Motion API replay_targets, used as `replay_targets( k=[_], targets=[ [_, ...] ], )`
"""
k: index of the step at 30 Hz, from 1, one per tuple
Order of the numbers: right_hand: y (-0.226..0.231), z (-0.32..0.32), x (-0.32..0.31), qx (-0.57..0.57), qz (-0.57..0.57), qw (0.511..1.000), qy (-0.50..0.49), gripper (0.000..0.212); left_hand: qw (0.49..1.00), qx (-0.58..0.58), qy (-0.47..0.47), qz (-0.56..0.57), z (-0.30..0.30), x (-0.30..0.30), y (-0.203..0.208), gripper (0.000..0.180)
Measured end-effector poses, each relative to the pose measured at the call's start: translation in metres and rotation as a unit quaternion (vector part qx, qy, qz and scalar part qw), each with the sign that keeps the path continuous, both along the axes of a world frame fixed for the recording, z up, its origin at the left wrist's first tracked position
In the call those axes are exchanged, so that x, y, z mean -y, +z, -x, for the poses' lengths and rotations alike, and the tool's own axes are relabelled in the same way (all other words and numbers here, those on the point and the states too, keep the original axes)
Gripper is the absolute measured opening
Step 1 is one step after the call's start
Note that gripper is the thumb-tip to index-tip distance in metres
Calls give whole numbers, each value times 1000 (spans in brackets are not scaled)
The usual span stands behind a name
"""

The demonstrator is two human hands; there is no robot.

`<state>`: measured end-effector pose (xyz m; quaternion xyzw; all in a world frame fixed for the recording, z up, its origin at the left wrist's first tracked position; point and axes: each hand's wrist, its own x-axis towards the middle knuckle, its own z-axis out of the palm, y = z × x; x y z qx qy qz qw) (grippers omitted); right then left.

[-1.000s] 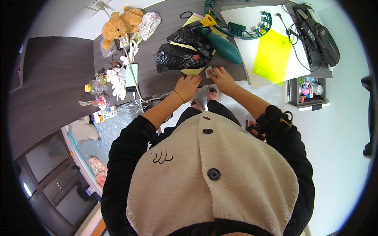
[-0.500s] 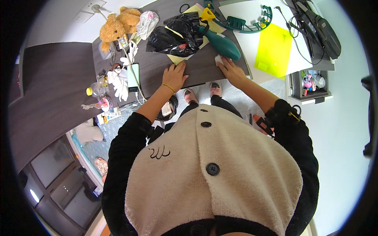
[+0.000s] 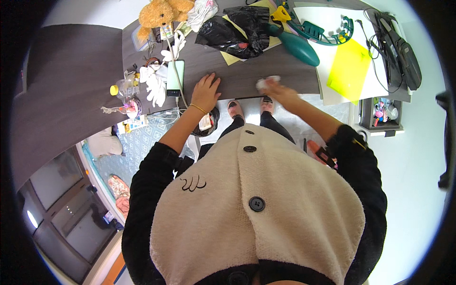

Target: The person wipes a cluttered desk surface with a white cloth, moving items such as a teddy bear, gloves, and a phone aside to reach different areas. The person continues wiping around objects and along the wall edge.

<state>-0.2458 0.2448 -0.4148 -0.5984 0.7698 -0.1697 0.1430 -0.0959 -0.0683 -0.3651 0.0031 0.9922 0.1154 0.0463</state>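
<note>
My left hand (image 3: 205,93) rests flat near the front edge of the dark wooden desk (image 3: 240,76), fingers spread, holding nothing. To its left lies a pale green phone (image 3: 175,78) with a cable across it. My right hand (image 3: 282,93), a little blurred, has its fingers closed on a white crumpled tissue (image 3: 267,82), which touches the desktop close to the front edge. Beyond that hand lie a dark green bulb-shaped thing (image 3: 300,49) and a crumpled black plastic bag (image 3: 235,33).
White gloves (image 3: 154,83), a plastic bottle (image 3: 127,88) and a teddy bear (image 3: 159,14) crowd the left side. At right are white board (image 3: 325,71), a yellow sheet (image 3: 349,69), a black case (image 3: 403,57) and an open drawer (image 3: 363,114). Below the desk stands a lined bin (image 3: 213,124).
The desk and its things sit further right and lower in the picture. My right hand and the tissue have moved nearer the desk's front edge. My left hand has moved left, closer to the phone.
</note>
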Motion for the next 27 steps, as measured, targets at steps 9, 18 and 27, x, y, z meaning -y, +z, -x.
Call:
replay_targets(
  k=[9,18,27],
  targets=[
    [3,33,28,-82,35,996,-29,49,991,108,45,70,-20,52,5,73],
    [13,-30,156,-38,-1,974,223,50,982,121,29,144,-26,52,1,86],
    [3,-18,160,-8,23,992,121,48,989,76,32,125,-35,60,-11,87]
  ],
)
